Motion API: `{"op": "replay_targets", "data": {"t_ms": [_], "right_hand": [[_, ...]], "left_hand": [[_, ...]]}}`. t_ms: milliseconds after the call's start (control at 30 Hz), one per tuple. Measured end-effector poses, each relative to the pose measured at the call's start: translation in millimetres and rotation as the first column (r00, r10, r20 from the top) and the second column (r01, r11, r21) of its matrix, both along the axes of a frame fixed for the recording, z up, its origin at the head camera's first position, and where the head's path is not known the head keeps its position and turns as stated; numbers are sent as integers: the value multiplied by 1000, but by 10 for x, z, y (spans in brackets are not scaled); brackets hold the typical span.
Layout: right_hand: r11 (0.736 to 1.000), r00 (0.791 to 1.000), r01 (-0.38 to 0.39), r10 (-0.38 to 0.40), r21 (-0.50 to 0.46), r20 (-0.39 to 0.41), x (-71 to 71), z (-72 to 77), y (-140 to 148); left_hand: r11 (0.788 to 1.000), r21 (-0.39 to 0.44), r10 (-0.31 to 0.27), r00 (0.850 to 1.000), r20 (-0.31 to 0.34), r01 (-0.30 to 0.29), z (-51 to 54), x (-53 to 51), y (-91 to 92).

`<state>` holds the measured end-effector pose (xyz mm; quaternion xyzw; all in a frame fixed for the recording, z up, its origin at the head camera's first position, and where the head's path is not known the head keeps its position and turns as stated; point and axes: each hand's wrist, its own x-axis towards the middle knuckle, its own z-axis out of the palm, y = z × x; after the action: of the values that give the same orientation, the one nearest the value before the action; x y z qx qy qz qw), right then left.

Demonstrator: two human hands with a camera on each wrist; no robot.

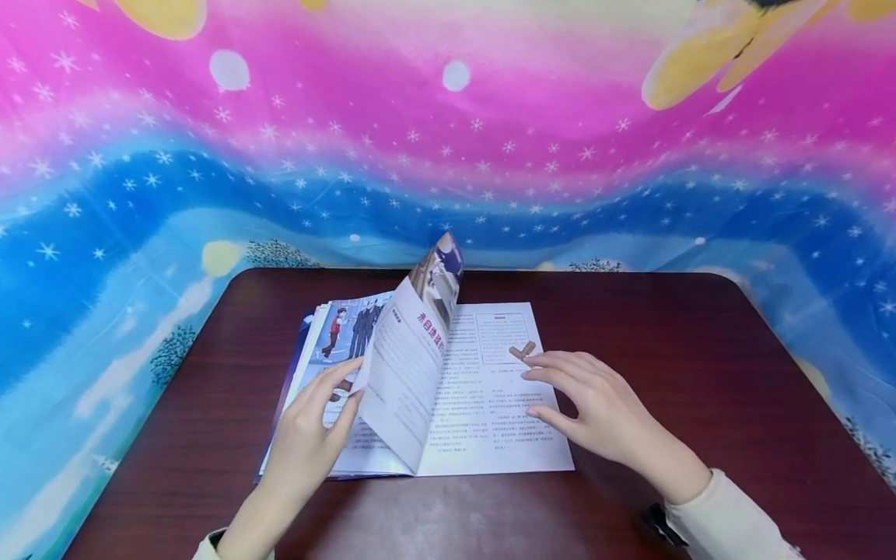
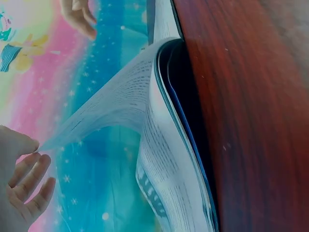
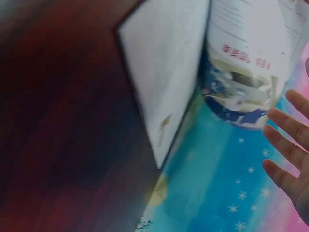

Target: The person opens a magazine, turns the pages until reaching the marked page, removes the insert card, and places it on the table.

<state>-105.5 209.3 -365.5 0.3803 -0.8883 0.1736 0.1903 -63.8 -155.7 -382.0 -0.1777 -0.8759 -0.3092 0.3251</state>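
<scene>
An open magazine (image 1: pixel 497 435) lies on the table, with printed text and pictures on its pages. One page (image 1: pixel 402 373) stands raised and curved near the middle, with red lettering and a colour picture towards its top. My left hand (image 1: pixel 308 424) pinches the raised page's edge between thumb and fingers; the left wrist view shows the sheet (image 2: pixel 113 94) stretching from the fingertips to the spine. Over the right-hand page's outer edge hovers my right hand (image 1: pixel 595 400), its fingers spread and holding nothing. That hand (image 3: pixel 292 145) looks relaxed in the right wrist view as well.
The dark reddish-brown table (image 1: pixel 700 373) has rounded far corners. Behind it hangs a pink and blue cloth (image 1: pixel 392 140) with snowflakes and yellow shapes. A small black item (image 1: pixel 663 525) shows by the right sleeve (image 1: pixel 728 517).
</scene>
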Motion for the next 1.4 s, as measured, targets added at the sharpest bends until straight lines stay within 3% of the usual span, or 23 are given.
{"op": "replay_targets", "data": {"t_ms": [433, 667, 800, 1033, 1267, 1333, 1400], "right_hand": [[991, 997, -36, 28, 127, 65, 38, -258, 158], [973, 971, -43, -14, 228, 240, 60, -324, 235], [967, 954, -53, -25, 249, 298, 65, -381, 260], [965, 951, -59, -23, 255, 309, 71, -451, 278], [960, 938, -49, -51, 274, 344, 84, -470, 283], [960, 934, -43, -60, 277, 352, 87, -476, 286], [960, 931, -37, -68, 279, 358, 92, -482, 288]], "left_hand": [[992, -23, 122, 988, 98, -121, -34, 176, -195], [988, 6, 156, 984, 90, -157, -62, 255, -267], [983, 8, 180, 975, 127, -182, -76, 299, -297], [970, -37, 240, 936, 260, -238, -133, 341, -365], [960, -58, 277, 915, 292, -272, -192, 381, -454], [960, -74, 280, 897, 341, -272, -196, 388, -473], [958, -112, 287, 867, 407, -264, -201, 389, -491]]}}
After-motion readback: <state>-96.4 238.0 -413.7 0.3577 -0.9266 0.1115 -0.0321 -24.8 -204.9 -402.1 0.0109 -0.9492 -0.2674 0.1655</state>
